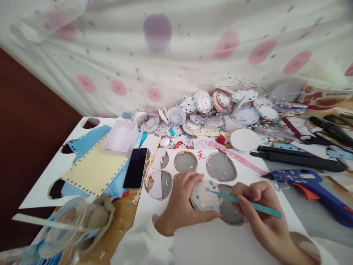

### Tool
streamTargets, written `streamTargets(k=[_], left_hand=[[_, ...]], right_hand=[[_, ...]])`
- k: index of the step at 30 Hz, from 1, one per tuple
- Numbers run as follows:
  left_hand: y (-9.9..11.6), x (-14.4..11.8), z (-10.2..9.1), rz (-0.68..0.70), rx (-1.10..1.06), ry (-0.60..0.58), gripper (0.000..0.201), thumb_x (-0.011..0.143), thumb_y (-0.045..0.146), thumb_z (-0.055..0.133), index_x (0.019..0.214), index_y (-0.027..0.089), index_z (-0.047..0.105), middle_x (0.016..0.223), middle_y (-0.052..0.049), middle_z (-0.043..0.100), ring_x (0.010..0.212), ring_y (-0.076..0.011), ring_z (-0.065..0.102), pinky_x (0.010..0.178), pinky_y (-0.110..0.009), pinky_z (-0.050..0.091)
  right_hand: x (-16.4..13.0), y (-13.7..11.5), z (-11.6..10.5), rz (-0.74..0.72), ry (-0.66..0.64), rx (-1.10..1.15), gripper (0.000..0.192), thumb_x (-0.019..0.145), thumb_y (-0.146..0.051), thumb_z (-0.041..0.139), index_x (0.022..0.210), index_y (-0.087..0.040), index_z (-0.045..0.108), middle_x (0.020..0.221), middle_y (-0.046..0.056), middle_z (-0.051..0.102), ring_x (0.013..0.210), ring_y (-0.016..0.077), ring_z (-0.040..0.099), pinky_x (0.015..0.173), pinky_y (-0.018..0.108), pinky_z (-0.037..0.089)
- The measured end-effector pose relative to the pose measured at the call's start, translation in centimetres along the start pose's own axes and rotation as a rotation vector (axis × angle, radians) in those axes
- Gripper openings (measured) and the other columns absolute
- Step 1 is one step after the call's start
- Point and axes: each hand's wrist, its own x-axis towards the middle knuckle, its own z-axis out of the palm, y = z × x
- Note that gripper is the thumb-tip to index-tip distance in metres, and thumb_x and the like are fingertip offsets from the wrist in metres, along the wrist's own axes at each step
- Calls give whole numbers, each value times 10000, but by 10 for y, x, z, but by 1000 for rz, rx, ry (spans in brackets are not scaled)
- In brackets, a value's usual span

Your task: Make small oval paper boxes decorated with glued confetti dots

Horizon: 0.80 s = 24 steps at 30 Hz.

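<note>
My left hand [183, 202] curves around a round paper disc [204, 198], fingers at its upper edge and thumb along its lower edge. Small blue and yellow paper pieces are scattered over the disc's face and rim. Pinched in my right hand [261, 209] is a pair of slim teal tweezers [255, 207], the pointed end resting over the disc near its upper middle. Beneath both hands lies a white sheet [149, 209] with round holes cut through it. One grey hole [231, 211] shows between my hands, just right of the disc.
Decorated paper discs [176, 116] are heaped along the back. A blue glue gun [317, 184] lies at right, near black tools [298, 158]. On the left are a phone [135, 168], a white box [121, 136], yellow paper [95, 165] and a clear plastic cup [66, 224].
</note>
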Motion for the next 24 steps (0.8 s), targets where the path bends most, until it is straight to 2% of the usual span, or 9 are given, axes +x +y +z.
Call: streamTargets(k=[3, 12, 20, 24], left_hand=[[0, 1, 0, -2, -6, 18, 725, 601, 547, 817, 1199, 218, 572, 1174, -111, 597, 1102, -299, 538, 970, -475, 428], [1, 2, -1, 26, -15, 28, 758, 567, 574, 828, 1183, 206, 583, 1140, -91, 622, 1059, -276, 564, 944, -444, 438], [1, 3, -1, 56, -12, 33, 697, 640, 621, 763, 1164, 194, 592, 1110, -104, 636, 1032, -276, 576, 910, -439, 448], [0, 3, 0, 75, -14, 37, 661, 666, 588, 765, 1161, 186, 591, 1099, -106, 645, 1014, -273, 578, 898, -437, 441]], right_hand=[[0, 0, 3, 24, -11, -10, 221, 943, -260, 521, 800, -273, 354, 607, -54, 471, 503, 112, 428, 427, 197, 373], [-2, 6, 0, 51, 19, -53, 229, 916, -281, 568, 790, -284, 377, 594, -39, 486, 484, 133, 425, 409, 230, 367], [-5, 7, 2, 40, -32, -18, 199, 957, -231, 501, 819, -273, 364, 648, -41, 477, 527, 119, 424, 445, 222, 356], [-6, 9, 1, 52, -55, 4, 196, 965, -214, 479, 827, -273, 352, 668, -42, 464, 527, 116, 399, 438, 222, 334]])
